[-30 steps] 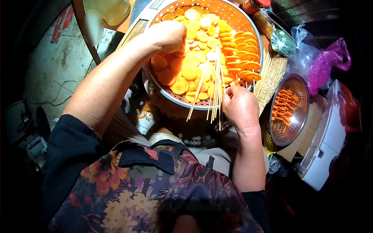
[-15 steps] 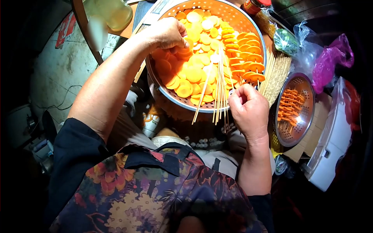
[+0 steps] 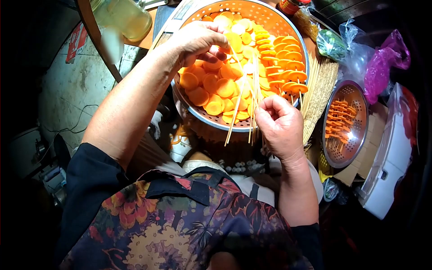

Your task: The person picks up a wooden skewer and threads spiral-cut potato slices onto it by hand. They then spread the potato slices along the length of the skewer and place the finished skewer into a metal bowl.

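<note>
A large metal colander [image 3: 281, 20] holds a heap of round orange slices [image 3: 226, 87] that look like carrot. My left hand [image 3: 204, 42] is over its left side, thumb and fingers closed on one carrot slice [image 3: 233, 42]. Near the front right rim my right hand [image 3: 282, 123] pinches a thin bamboo skewer, mostly hidden by the fingers. Several bare bamboo skewers [image 3: 254, 96] lean across the front rim beside it. Threaded skewers of carrot slices [image 3: 290, 63] lie in rows along the colander's right side.
Right of the colander lies a bundle of bamboo skewers [image 3: 317, 85]. A smaller colander [image 3: 345, 157] with threaded skewers stands farther right, beside a white foam box [image 3: 382, 175]. Plastic bags [image 3: 382, 67] and a red-lidded jar [image 3: 288, 6] are behind. A glass jar [image 3: 130, 20] stands back left.
My left hand has lifted and moved right with a slice, its fingers turned toward the skewers. My right hand has shifted slightly left, toward the leaning skewers.
</note>
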{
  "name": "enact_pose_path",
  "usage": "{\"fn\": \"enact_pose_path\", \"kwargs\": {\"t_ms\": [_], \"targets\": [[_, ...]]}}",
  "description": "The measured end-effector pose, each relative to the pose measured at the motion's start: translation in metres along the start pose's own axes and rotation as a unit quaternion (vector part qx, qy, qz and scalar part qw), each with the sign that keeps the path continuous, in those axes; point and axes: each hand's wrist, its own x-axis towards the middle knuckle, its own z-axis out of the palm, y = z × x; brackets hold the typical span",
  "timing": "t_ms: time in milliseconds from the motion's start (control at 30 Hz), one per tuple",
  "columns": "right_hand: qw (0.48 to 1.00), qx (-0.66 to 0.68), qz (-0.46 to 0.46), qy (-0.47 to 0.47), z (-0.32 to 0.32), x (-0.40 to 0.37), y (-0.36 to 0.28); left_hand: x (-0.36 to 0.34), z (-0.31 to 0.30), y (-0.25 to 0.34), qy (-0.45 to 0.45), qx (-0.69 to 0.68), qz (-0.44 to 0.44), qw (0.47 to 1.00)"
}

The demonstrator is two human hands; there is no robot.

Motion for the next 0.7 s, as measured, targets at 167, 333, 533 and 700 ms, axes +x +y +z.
{"fn": "enact_pose_path", "kwargs": {"t_ms": [167, 333, 533, 700], "targets": [[0.999, 0.033, 0.010, -0.004, 0.000, 0.001, 0.004, 0.000, 0.005, -0.001, 0.021, 0.007, 0.016, 1.000], [0.991, 0.125, 0.045, -0.014, 0.000, 0.000, 0.004, -0.006, 0.017, -0.001, 0.035, 0.022, 0.081, 0.996], [0.971, 0.216, 0.097, -0.017, -0.003, 0.011, 0.002, -0.026, 0.048, -0.003, -0.054, 0.080, 0.100, 0.990], [0.948, 0.289, 0.122, -0.043, -0.005, 0.016, 0.001, -0.018, 0.044, -0.004, -0.021, 0.116, 0.179, 0.977]]}}
